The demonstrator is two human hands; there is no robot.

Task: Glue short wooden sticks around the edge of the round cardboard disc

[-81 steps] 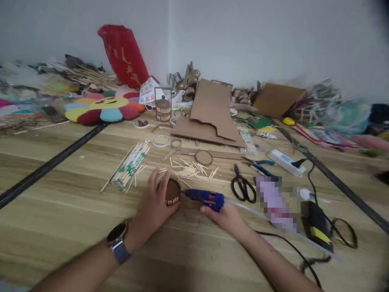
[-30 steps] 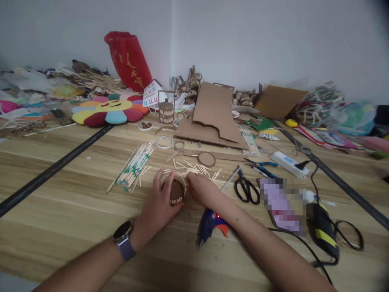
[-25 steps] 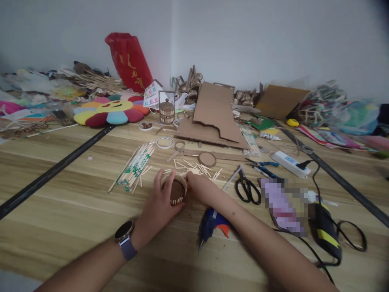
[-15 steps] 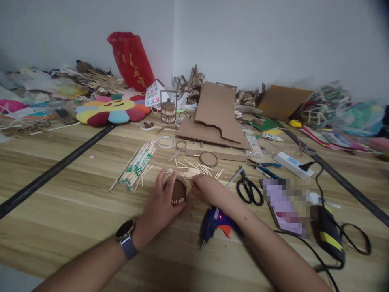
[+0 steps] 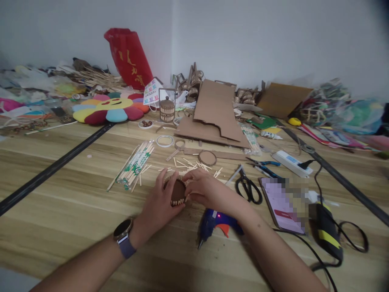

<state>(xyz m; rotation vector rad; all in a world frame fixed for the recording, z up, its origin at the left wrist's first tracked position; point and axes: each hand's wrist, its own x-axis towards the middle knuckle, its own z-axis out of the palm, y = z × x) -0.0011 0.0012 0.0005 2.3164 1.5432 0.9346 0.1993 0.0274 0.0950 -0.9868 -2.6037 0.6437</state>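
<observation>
Left hand: thumb and fingers spread, curved | right hand: fingers bent inward | both forearms angled inward

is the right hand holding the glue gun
No, the glue gun lies on the table while the right hand is at the round container.

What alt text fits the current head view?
Two bare hands, left and right, hold a small round stick-rimmed piece on a wooden table. A blue glue gun lies nearby, with scissors beyond.

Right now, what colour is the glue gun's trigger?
Orange; the head view shows the trigger best.
</observation>
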